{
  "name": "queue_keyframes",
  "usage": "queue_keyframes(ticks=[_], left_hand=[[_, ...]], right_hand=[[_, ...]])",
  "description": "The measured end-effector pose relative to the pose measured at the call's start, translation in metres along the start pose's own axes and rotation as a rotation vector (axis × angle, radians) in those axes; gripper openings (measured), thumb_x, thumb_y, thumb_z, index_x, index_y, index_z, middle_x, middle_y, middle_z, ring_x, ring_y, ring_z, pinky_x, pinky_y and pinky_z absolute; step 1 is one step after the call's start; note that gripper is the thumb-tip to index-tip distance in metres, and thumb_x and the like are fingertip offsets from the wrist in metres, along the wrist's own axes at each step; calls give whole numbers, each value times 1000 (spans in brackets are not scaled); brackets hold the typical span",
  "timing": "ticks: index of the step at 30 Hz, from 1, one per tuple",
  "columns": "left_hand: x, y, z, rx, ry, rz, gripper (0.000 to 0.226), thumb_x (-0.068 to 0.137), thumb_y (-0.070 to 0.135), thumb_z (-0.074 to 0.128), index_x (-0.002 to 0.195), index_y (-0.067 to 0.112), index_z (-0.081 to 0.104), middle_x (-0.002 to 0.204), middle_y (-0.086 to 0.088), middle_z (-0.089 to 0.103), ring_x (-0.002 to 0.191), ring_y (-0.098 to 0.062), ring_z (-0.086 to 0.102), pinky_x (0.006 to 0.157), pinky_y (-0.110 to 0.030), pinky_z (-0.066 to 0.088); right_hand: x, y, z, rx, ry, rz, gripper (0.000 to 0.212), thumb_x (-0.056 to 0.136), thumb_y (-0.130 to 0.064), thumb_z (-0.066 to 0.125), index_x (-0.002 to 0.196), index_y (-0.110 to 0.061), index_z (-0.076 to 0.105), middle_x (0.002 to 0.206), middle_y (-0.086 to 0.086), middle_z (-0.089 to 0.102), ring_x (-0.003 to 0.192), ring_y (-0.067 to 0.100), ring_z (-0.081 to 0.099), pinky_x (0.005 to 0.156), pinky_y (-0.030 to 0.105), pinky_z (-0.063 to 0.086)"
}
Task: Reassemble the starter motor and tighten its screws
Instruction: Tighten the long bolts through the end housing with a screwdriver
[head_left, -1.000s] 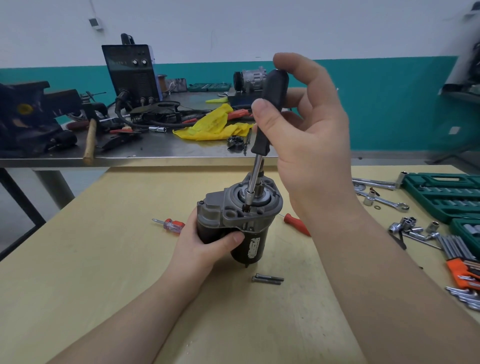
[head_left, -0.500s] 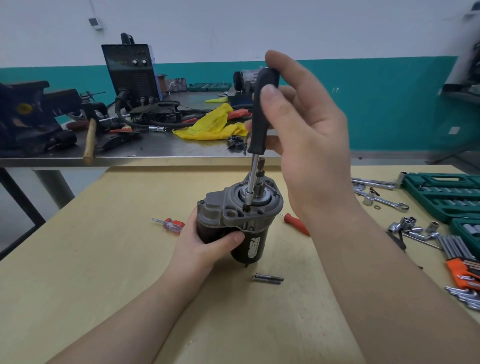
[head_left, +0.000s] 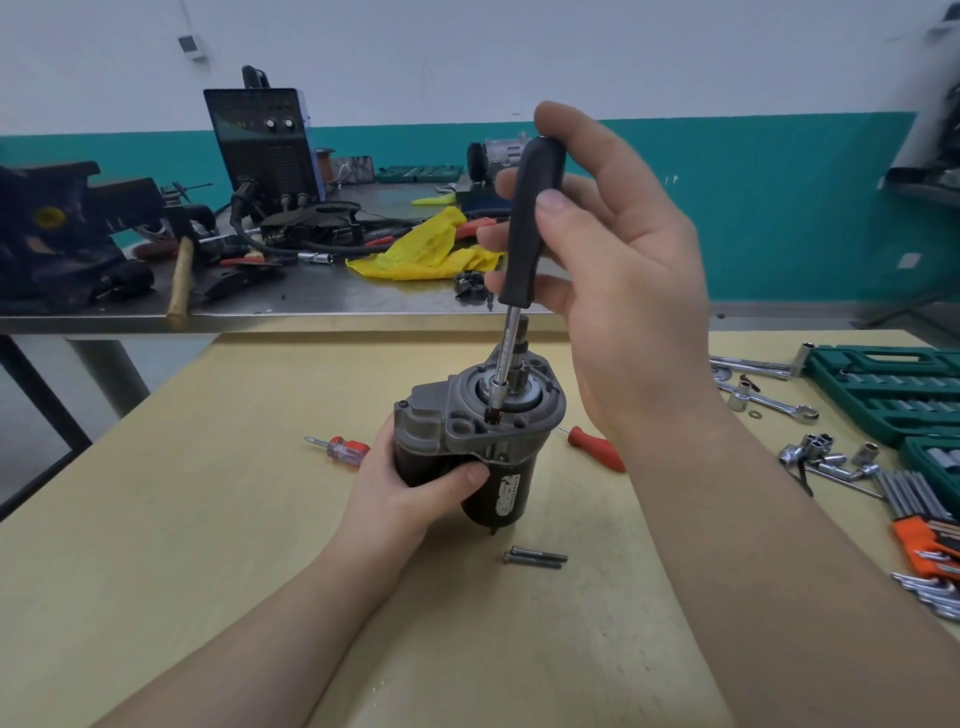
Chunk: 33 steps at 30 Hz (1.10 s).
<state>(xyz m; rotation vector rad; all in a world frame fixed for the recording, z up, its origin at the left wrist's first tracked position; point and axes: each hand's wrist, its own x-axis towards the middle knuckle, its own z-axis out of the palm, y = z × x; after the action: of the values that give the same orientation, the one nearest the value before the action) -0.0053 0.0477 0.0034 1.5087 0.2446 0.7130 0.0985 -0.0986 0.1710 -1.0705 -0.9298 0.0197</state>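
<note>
The starter motor (head_left: 498, 488) stands upright on the wooden table (head_left: 182, 545), grey end housing on top, black body below. My left hand (head_left: 405, 483) grips its left side, thumb across the front. My right hand (head_left: 613, 270) holds the black-handled screwdriver (head_left: 532, 228) by thumb and fingertips. Its steel shaft slants down, and the tip sits in a screw on the housing's front rim. Two long bolts (head_left: 535, 557) lie on the table just in front of the motor.
A small red-handled screwdriver (head_left: 343, 448) lies left of the motor, another red handle (head_left: 597, 448) to its right. Sockets, wrenches (head_left: 769, 402), hex keys and green tool cases (head_left: 883, 395) crowd the right side. A steel bench (head_left: 311, 299) behind carries a welder, yellow cloth, hammer.
My right hand's fingers have shifted around the screwdriver handle, thumb moving up and the handle turning. The motor and my left hand have stayed put.
</note>
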Motion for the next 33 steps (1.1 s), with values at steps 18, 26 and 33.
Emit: queue_keyframes(ticks=[18,26,33], left_hand=[[1,-2,-2,3,-2,-3,77,62,52,101,131,35,69,131,-5,76,122,-28,73,101,-61,58],[2,-5,-3,19,-10,1,74,66,49,100,132,35,69,132,-5,75,123,-29,72,103,-67,56],[2,-7,-3,34,-8,-3,65,68,34,95,128,36,70,129,-4,77,120,-27,73,102,-62,58]], right_hand=[[1,1,3,-103,18,-99,45,101,-7,68,134,-35,57,102,3,68,90,30,72,74,41,66],[1,1,2,80,-1,18,33,110,-12,52,138,-25,64,110,15,70,91,29,75,80,45,66],[1,1,3,-88,23,-116,38,99,-12,74,129,-34,65,94,-1,68,83,24,71,69,31,65]])
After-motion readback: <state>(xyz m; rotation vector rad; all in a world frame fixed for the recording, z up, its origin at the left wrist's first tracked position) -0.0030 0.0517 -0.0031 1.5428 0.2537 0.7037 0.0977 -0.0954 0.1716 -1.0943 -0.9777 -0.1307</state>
